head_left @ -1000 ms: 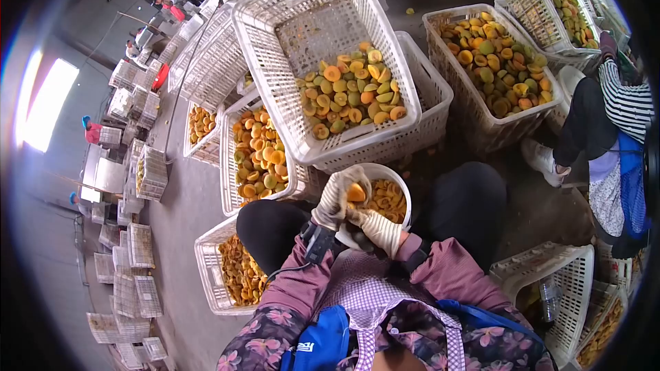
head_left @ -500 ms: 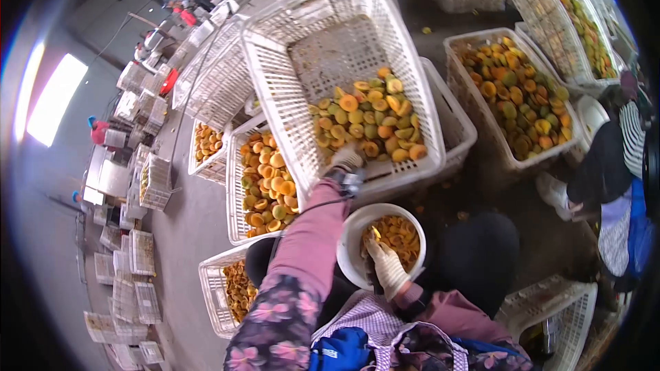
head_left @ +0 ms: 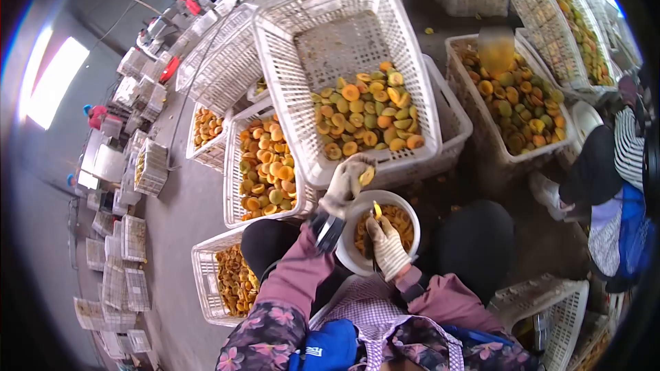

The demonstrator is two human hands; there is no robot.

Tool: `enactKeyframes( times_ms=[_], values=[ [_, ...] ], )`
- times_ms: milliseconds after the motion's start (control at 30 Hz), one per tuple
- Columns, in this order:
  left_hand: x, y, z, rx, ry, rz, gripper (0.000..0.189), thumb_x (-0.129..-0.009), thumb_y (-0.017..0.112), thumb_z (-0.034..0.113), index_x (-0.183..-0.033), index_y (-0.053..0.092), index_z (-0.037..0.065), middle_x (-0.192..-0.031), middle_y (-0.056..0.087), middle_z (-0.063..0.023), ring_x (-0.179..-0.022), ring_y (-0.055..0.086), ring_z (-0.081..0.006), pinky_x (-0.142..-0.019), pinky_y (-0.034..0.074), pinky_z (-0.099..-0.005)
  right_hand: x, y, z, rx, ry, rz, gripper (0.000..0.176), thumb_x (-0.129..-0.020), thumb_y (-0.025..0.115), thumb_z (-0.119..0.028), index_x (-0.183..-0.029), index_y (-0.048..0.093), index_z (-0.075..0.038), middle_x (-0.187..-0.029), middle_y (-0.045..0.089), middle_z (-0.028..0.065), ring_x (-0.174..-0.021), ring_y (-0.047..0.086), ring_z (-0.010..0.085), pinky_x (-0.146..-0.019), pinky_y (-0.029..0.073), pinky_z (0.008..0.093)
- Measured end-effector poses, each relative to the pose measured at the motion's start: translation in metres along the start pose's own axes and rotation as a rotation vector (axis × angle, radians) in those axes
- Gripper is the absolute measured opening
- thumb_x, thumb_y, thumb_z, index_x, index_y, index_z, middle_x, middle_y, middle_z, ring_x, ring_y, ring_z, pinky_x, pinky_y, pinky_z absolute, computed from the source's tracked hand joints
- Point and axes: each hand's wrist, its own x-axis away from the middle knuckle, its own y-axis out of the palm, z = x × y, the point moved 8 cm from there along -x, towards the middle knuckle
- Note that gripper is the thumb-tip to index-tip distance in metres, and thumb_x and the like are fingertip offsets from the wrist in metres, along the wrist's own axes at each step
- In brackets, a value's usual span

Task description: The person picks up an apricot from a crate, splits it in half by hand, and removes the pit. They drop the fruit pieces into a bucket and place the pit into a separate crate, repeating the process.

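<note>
My left hand [head_left: 349,180], in a pale glove, grips an apricot half [head_left: 367,176] just off the near rim of a tilted white basket [head_left: 338,45]. Halved apricots [head_left: 368,113], orange and green, are heaped in that basket's near end. My right hand [head_left: 388,247], in a whitish glove, is closed around a small yellow-tipped tool [head_left: 377,210] over a white bucket [head_left: 349,251]. The tool's kind is not clear, as the fingers cover most of it. Orange fruit pieces [head_left: 399,223] lie inside the bucket, between my knees.
To my left stand crates of apricot halves [head_left: 265,172] and of orange pieces [head_left: 236,278]. Another full crate [head_left: 512,99] is at the right, near a seated person [head_left: 605,172]. A white crate [head_left: 567,319] stands close by my right side. Stacked crates line the far left.
My left hand has drawn back from the basket toward the bucket with an apricot half in it. My right hand stays over the bucket, its yellow-tipped tool now pointing up.
</note>
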Motion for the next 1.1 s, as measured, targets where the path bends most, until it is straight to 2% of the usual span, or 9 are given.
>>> enactKeyframes(
  times_ms=[333, 400, 433, 467, 600, 633, 767, 900, 1100],
  values=[
    [0.09, 0.036, -0.014, 0.42, -0.244, 0.227, 0.025, -0.09, 0.042, 0.023, -0.088, 0.052, 0.001, -0.074, 0.056, -0.0063, -0.072, 0.054, -0.0134, -0.069, 0.044, -0.0252, -0.001, -0.006, 0.015, 0.111, -0.1, -0.038, 0.034, -0.094, 0.045, -0.028, -0.115, 0.051, -0.002, -0.089, 0.057, 0.0033, -0.074, 0.051, 0.0107, -0.066, 0.044, 0.0236],
    [0.092, 0.029, -0.005, 0.186, -0.031, 0.308, 0.019, -0.08, 0.051, 0.02, -0.083, 0.055, 0.002, -0.076, 0.055, -0.0096, -0.071, 0.055, -0.0189, -0.067, 0.044, -0.029, -0.001, -0.007, 0.013, 0.221, -0.174, -0.039, 0.032, -0.096, 0.042, -0.022, -0.117, 0.05, 0.0, -0.104, 0.059, 0.0085, -0.091, 0.054, 0.0161, -0.08, 0.045, 0.0269],
    [0.097, 0.007, -0.053, -0.648, 0.503, 0.405, 0.017, -0.077, 0.054, 0.019, -0.082, 0.057, 0.002, -0.077, 0.055, -0.0094, -0.074, 0.055, -0.0212, -0.067, 0.044, -0.0305, 0.015, 0.001, -0.008, 0.098, -0.14, -0.053, 0.032, -0.097, 0.038, -0.022, -0.115, 0.052, 0.0, -0.105, 0.059, 0.0098, -0.093, 0.054, 0.0176, -0.081, 0.045, 0.0284],
    [0.103, 0.044, 0.067, -0.49, 0.492, 0.2, 0.015, -0.075, 0.057, 0.015, -0.083, 0.057, 0.003, -0.078, 0.055, -0.0095, -0.074, 0.053, -0.023, -0.067, 0.044, -0.0314, 0.013, 0.01, -0.018, 0.691, -0.407, -0.082, 0.03, -0.096, 0.036, -0.019, -0.112, 0.053, -0.002, -0.105, 0.059, 0.0127, -0.095, 0.055, 0.0222, -0.084, 0.044, 0.0311],
    [0.098, 0.043, 0.052, 0.034, 0.22, 0.355, 0.026, -0.087, 0.049, 0.026, -0.076, 0.056, 0.003, -0.071, 0.054, -0.0074, -0.065, 0.052, -0.0191, -0.061, 0.044, -0.0313, 0.043, 0.023, -0.032, 1.47, -1.065, 0.056, 0.03, -0.086, 0.038, -0.011, -0.109, 0.055, -0.003, -0.106, 0.056, 0.0198, -0.098, 0.054, 0.0321, -0.087, 0.043, 0.0363],
    [0.098, 0.042, 0.028, 0.31, 0.011, 0.401, 0.037, -0.092, 0.043, 0.033, -0.073, 0.056, 0.003, -0.066, 0.054, -0.0061, -0.06, 0.051, -0.0173, -0.059, 0.044, -0.0298, 0.04, 0.009, -0.052, 0.868, -0.525, 0.006, 0.03, -0.085, 0.039, -0.011, -0.11, 0.054, -0.002, -0.105, 0.056, 0.0203, -0.093, 0.056, 0.0327, -0.082, 0.046, 0.037],
    [0.093, 0.04, 0.005, 0.326, -0.098, 0.324, 0.05, -0.091, 0.042, 0.049, -0.074, 0.055, 0.004, -0.062, 0.052, -0.0023, -0.057, 0.048, -0.0117, -0.054, 0.038, -0.025, 0.01, -0.004, 0.001, 0.282, -0.075, -0.007, 0.028, -0.094, 0.042, -0.026, -0.108, 0.055, -0.006, -0.098, 0.058, 0.008, -0.083, 0.055, 0.0216, -0.073, 0.046, 0.0309],
    [0.09, 0.027, -0.011, 0.198, 0.006, 0.305, 0.044, -0.092, 0.041, 0.04, -0.071, 0.052, 0.003, -0.061, 0.053, -0.0056, -0.057, 0.048, -0.0132, -0.054, 0.04, -0.0267, 0.031, 0.01, 0.003, 0.009, 0.205, -0.222, 0.03, -0.093, 0.043, -0.042, -0.09, 0.056, -0.015, -0.057, 0.047, -0.0034, -0.044, 0.042, 0.0106, -0.037, 0.033, 0.0247],
    [0.09, 0.036, 0.014, 0.011, 0.066, 0.046, 0.02, -0.082, 0.051, 0.024, -0.081, 0.049, 0.004, -0.065, 0.054, -0.007, -0.063, 0.053, -0.0151, -0.059, 0.044, -0.0267, 0.037, 0.014, 0.017, -0.198, 0.39, -0.292, 0.035, -0.09, 0.045, -0.048, -0.092, 0.059, -0.016, -0.052, 0.043, -0.0042, -0.035, 0.034, 0.0097, -0.033, 0.026, 0.0251]
  ],
)
